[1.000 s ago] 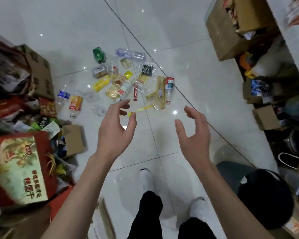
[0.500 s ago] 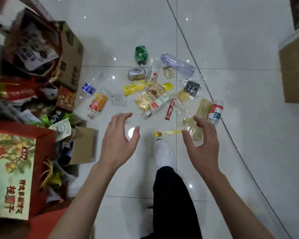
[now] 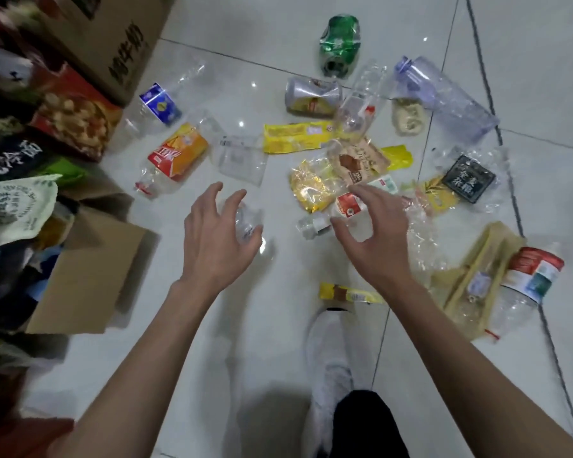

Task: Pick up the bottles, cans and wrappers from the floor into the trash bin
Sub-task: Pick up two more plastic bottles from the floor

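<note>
White glossy tiles (image 3: 262, 38) strewn with wrappers (image 3: 295, 137); left hand (image 3: 217, 241) and right hand (image 3: 379, 236): each grip spread, empty.

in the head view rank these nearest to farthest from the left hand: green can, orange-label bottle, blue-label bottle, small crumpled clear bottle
From the left hand:
1. the small crumpled clear bottle, right by its fingers.
2. the orange-label bottle, ahead and slightly left.
3. the blue-label bottle, farther ahead, near the cardboard box.
4. the green can, farthest ahead, off to the right.

Cardboard boxes (image 3: 80, 276) left, bare tiles (image 3: 540, 64) right
</note>
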